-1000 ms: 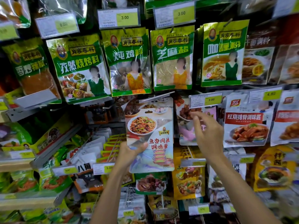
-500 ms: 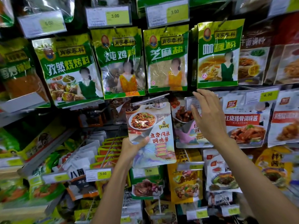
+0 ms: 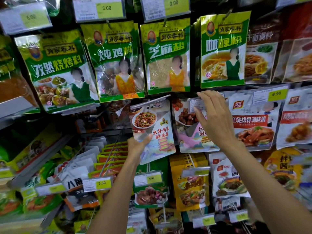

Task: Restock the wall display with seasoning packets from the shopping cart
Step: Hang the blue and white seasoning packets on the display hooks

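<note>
My left hand pinches the packet low; my right hand is spread wide. The packet may flop and miss the hook.

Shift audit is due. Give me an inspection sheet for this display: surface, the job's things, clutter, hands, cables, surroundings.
Surface: wall display, with pegs and rails crowded with hanging packets and price tags.
Job's things: seasoning packet with a stir-fry picture, held up against the middle row; shopping cart not in view.
Clutter: white packets at lower left sit bunched and fanned out.
Hands: left hand grips the seasoning packet at its lower left corner; right hand is open, fingers spread in front of the pink packet.
Cables: nothing seen.
Surroundings: green packets in the row above; tags reading 3.00 and 4.90.
</note>
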A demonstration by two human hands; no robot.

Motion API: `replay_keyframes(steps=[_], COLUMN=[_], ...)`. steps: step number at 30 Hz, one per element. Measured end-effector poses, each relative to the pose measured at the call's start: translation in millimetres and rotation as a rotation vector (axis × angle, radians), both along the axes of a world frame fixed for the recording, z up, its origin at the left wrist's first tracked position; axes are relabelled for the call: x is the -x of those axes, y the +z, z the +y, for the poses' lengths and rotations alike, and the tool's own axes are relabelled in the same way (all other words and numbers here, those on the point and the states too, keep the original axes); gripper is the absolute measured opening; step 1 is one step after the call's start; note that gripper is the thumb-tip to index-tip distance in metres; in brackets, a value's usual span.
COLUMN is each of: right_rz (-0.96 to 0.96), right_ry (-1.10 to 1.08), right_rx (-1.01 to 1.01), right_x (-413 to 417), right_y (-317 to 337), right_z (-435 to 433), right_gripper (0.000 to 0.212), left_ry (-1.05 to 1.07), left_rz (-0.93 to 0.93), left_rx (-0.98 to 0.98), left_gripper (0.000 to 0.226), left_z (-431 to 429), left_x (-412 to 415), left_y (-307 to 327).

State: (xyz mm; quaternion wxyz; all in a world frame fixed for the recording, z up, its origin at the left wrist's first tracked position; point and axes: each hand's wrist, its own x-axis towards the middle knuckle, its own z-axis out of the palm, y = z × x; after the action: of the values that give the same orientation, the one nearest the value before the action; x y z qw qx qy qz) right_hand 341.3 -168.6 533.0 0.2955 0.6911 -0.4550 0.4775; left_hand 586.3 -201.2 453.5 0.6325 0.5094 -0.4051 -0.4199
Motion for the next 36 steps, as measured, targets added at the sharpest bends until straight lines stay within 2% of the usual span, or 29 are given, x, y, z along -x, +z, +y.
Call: replay_keyframes(steps=[3,4,7,10,12,14,17,19,20,22,24,26,30,32,36], right_rz=[0.007,0.007,0.008,-0.009,-0.027,-0.043,-0.112,-0.175,-0.211,-0.318,-0.49,-0.679,-0.978,-1.091,-1.199], right_ry=[-0.011,-0.015,-0.021,-0.011,0.005,0.004,-0.006,-0.002,-0.007,-0.023,-0.014,-0.027,-0.178,-0.245,-0.434], right_rx=[0.001,-0.005,-0.034,-0.049,-0.025,-0.001,-0.003,-0.055,-0.099,-0.222,-0.375,-0.5,-0.653,-0.712,-0.807], right_x=[1,1,0,-2,-2,0,8,17,22,35,48,65,103,123,172], right_y=[0,1,3,6,5,1,-18,-38,-51,-80,-111,-144,-211,-240,-279], right_z=[1,1,5,12,21,33,55,74,85,109,138,170,237,273,337], right_gripper=[0.042,0.042,0.042,0.043,0.043,0.041,0.038,0.037,0.036,0.033,0.03,0.031,0.017,0.017,0.024], left_ry=[0.131,0.166,0.247,0.298,0.279,0.23,0.199,0.284,0.336,0.358,0.253,0.049,-0.338,-0.496,-0.826], left_rz=[-0.03,-0.041,-0.101,-0.204,-0.314,-0.473,-0.694,-0.894,-0.934,-0.878,-0.804,-0.741,-0.607,-0.551,-0.643], left_rx=[-0.067,-0.088,-0.183,-0.221,-0.232,-0.243,-0.312,-0.322,-0.276,-0.113,0.037,0.084,0.01,-0.061,-0.18], left_gripper=[0.019,0.024,0.062,0.076,0.068,0.051,0.058,0.056,0.054,0.048,0.039,0.031,0.032,0.032,0.025], left_z=[-15,-20,-29,-28,-21,-9,14,34,45,70,92,112,159,188,238], left_x=[7,9,16,20,19,17,12,13,17,35,62,98,180,222,295], left_y=[0,1,3,6,8,7,-6,-16,-21,-30,-42,-59,-102,-128,-180])
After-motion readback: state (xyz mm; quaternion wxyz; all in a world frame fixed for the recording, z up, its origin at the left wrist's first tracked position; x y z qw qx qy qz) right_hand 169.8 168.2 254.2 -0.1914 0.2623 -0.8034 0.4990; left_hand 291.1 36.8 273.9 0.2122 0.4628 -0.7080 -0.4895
